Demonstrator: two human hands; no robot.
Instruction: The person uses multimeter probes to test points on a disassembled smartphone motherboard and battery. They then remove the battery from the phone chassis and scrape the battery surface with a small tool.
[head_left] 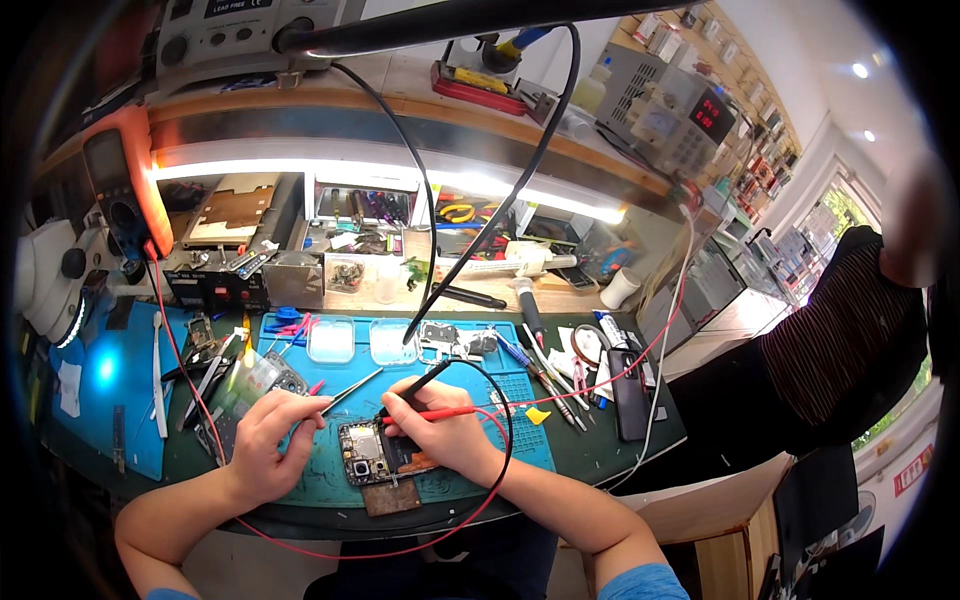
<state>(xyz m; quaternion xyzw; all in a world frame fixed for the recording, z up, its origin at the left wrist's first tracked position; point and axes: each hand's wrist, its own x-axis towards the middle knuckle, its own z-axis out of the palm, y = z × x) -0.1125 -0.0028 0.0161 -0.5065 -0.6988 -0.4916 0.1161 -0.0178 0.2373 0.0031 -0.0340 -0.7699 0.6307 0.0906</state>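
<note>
An opened smartphone (363,452), its circuit board and camera exposed, lies on the blue work mat (520,440) in front of me. My right hand (445,438) is closed around a red test probe (448,412) and a black test probe (430,377), right over the phone's upper right part. Whether the probe tips touch the board cannot be made out. To the left of the phone, my left hand (272,440) pinches metal tweezers (354,388) that point up and right. A small worn metal plate (392,498) sits at the phone's lower edge.
An orange multimeter (128,190) leans at the left, its red lead crossing the bench. Two clear plastic boxes (331,341) stand behind my hands. Screwdrivers (535,370) and a dark phone (630,395) lie right. A microscope (60,275) is far left; another person (840,330) stands right.
</note>
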